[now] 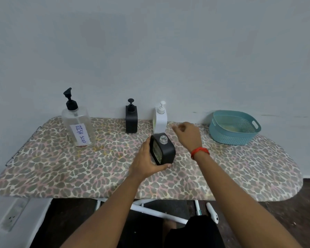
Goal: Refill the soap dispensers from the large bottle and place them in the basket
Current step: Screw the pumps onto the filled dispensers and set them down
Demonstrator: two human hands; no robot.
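My left hand [147,161] grips a black square dispenser [164,151] standing on the board; its pump is off and the glass neck is open. My right hand [186,135], with a red wrist band, hovers just right of it and in front of the white dispenser [160,120]. Its fingers are curled and blurred, and what lies under them is hidden. A second black dispenser [131,119] with its pump on stands at the wall. The large clear bottle [79,126], labelled DISH SOAP, stands at the left. The teal basket [234,129] sits at the far right.
Everything stands on an ironing board [61,172] with a leopard-print cover, pushed against a grey wall. White board legs [156,212] and dark floor show below its front edge. A wall socket [12,218] is at the lower left.
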